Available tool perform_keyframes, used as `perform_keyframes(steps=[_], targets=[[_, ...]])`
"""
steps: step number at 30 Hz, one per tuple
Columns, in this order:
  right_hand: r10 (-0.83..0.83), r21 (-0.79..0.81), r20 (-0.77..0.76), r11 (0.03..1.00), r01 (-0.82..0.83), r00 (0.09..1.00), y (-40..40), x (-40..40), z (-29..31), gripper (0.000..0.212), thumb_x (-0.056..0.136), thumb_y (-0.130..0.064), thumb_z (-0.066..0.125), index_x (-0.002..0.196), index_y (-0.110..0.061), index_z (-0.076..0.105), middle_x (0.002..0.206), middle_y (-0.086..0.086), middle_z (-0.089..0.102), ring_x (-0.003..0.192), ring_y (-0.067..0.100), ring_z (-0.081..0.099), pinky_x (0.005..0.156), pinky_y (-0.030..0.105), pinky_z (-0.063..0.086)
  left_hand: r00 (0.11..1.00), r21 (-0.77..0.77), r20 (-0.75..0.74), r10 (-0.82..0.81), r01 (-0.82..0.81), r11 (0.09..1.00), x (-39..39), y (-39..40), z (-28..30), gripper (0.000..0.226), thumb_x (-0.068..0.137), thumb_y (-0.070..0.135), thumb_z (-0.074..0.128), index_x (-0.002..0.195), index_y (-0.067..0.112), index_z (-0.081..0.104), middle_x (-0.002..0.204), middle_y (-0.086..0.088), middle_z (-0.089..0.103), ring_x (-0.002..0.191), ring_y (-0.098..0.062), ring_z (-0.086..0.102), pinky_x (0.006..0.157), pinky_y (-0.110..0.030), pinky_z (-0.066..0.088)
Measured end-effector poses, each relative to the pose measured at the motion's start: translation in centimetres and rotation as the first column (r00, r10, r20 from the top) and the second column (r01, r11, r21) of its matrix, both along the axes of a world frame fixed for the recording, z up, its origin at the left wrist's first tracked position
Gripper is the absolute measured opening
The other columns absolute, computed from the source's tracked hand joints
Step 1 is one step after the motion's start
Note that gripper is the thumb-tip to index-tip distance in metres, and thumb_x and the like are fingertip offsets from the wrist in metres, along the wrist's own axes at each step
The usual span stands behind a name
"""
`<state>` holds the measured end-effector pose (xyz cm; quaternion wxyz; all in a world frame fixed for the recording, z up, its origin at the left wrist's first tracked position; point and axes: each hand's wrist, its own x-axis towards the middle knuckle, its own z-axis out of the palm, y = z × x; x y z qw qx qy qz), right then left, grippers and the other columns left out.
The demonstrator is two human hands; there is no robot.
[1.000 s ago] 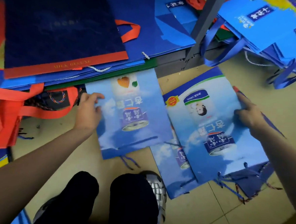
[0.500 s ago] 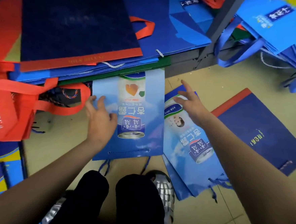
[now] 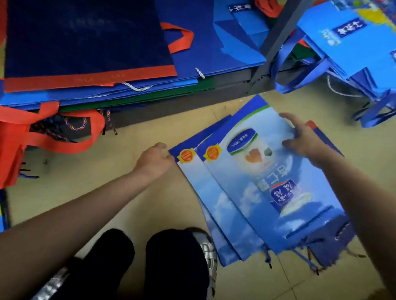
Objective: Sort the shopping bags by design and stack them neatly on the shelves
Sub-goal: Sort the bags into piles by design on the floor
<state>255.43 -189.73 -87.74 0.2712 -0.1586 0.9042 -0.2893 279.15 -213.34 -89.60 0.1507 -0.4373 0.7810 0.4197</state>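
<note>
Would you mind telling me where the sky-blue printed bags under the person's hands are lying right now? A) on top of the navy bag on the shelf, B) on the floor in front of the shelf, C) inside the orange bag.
B: the sky-blue printed bags lie overlapped on the tan floor below the shelf, with the right hand on top.
</note>
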Motion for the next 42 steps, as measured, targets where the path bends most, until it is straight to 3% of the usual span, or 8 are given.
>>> perform_keyframes(steps=[3,15,18,22,28,33,37,42], targets=[[0.003,0.142,-0.011,0.990,-0.001,1.000,0.8,1.2,-3.5,0.072,0.077,0.009,0.053,0.136,-0.029,0.039,0.105,0.020,0.058,0.084,0.027,0.053,0.080,0.046,0.050,1.000,0.048,0.016,-0.018,0.017,0.999,-0.4,0.2,-1.1,0.046,0.094,0.020,0.049,0.138,0.012,0.040,0.138,-0.011,0.047,0.123,-0.026,0.047,0.091,-0.025,0.038],[0.115,0.501,0.040,0.857,-0.120,0.993,-1.6,5.4,-8.2,0.099,0.074,-0.044,0.074,0.147,-0.029,0.008,0.137,0.016,0.027,0.123,0.039,0.031,0.099,0.048,0.032,0.999,0.352,0.036,-0.025,0.011,0.936,-4.8,3.6,-3.5,0.072,0.087,0.021,0.056,0.147,0.021,0.016,0.086,-0.003,0.056,0.078,-0.017,0.052,0.064,-0.022,0.044],[0.058,0.526,0.030,0.848,-0.065,0.998,-0.6,5.5,-7.8,0.094,0.079,-0.047,0.069,0.147,-0.027,0.007,0.137,0.018,0.026,0.123,0.041,0.032,0.096,0.048,0.035,0.992,0.288,-0.129,0.007,0.031,0.957,-4.9,3.3,-3.6,0.066,0.087,0.018,0.059,0.144,0.018,0.027,0.134,-0.004,0.049,0.117,-0.021,0.050,0.094,-0.026,0.039],[0.120,0.556,-0.003,0.826,-0.098,0.993,-0.7,5.7,-7.1,0.096,0.080,-0.051,0.065,0.149,-0.029,0.002,0.145,0.015,0.016,0.127,0.041,0.025,0.097,0.048,0.035,0.975,0.042,-0.201,-0.098,0.109,0.993,-4.3,1.1,-2.8,0.052,0.090,0.013,0.056,0.138,0.007,0.037,0.129,-0.002,0.049,0.103,-0.018,0.049,0.077,-0.022,0.035],[0.331,0.610,0.064,0.734,-0.299,0.941,-3.9,7.6,-8.4,0.094,0.080,-0.043,0.069,0.148,-0.035,0.005,0.152,0.014,0.000,0.135,0.044,0.013,0.106,0.053,0.029,0.854,-0.354,-0.008,-0.520,0.484,0.800,-0.3,-2.5,-1.0,0.060,0.088,0.009,0.047,0.144,0.012,0.027,0.153,-0.010,0.018,0.131,-0.031,0.037,0.105,-0.036,0.031],[0.260,0.238,-0.187,0.948,-0.213,0.947,-10.4,7.0,-3.6,0.072,0.086,-0.025,0.065,0.146,-0.015,0.027,0.145,0.022,0.024,0.131,0.039,0.029,0.107,0.042,0.029,0.814,-0.803,-0.139,-0.564,0.241,0.546,1.7,-8.4,3.6,0.053,0.071,0.012,0.042,0.122,0.004,0.053,0.125,-0.016,0.051,0.104,-0.034,0.050,0.082,-0.041,0.041],[0.087,-0.138,-0.425,0.978,-0.159,0.901,-17.0,7.2,3.3,0.045,0.088,-0.011,0.058,0.131,-0.004,0.045,0.127,0.021,0.043,0.116,0.033,0.046,0.096,0.028,0.031,0.935,-0.876,0.004,-0.355,0.175,0.449,2.8,-13.4,5.6,0.051,0.076,0.014,0.055,0.126,0.008,0.051,0.133,-0.015,0.047,0.119,-0.035,0.040,0.094,-0.046,0.031],[0.044,-0.318,-0.008,0.947,-0.044,0.999,-23.2,8.6,5.1,0.047,0.089,-0.022,0.061,0.131,-0.011,0.042,0.119,0.012,0.049,0.102,0.023,0.053,0.096,0.037,0.044,0.959,-0.843,0.144,-0.244,0.248,0.477,3.6,-17.3,5.9,0.044,0.085,0.017,0.057,0.129,0.015,0.053,0.127,-0.012,0.054,0.115,-0.036,0.045,0.098,-0.045,0.025]])
